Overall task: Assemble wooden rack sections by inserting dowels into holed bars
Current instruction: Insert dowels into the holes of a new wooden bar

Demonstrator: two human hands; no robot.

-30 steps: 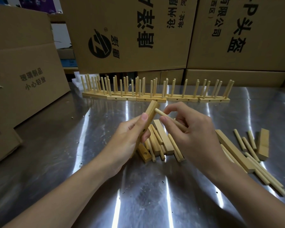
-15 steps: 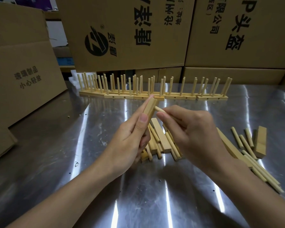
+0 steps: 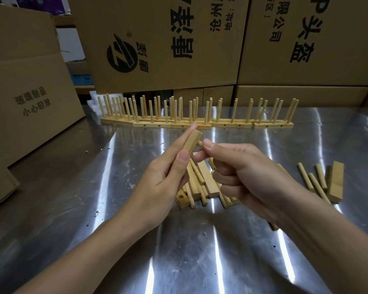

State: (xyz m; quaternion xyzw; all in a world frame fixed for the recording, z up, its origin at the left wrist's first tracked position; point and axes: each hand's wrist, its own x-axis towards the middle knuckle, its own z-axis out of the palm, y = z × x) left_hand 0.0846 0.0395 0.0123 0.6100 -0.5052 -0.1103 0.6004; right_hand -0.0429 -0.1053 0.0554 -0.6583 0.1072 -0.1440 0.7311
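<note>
Wood bar (image 3: 192, 141): gripped in my left hand (image 3: 164, 183), thumb on the near face, fingers wrapped behind. It is held above the table with its top end tilted away.
Dowel (image 3: 199, 143): pinched between thumb and forefinger of my right hand (image 3: 249, 177), other fingers curled in. Only a short stub shows, tip against the bar's side near the top end. Can't tell if it's seated in a hole.
Loose pile (image 3: 200, 183): bars and dowels lying flat on the table under my hands.
Spares (image 3: 314, 181): a few dowels and one bar lying flat, right of my right hand.
Finished sections (image 3: 200, 124): bars with upright dowels, lined end to end along the far side.
Table (image 3: 72, 209): bare steel.
Cartons (image 3: 157, 39): cardboard, stacked behind the row and at left. Contents not visible.
</note>
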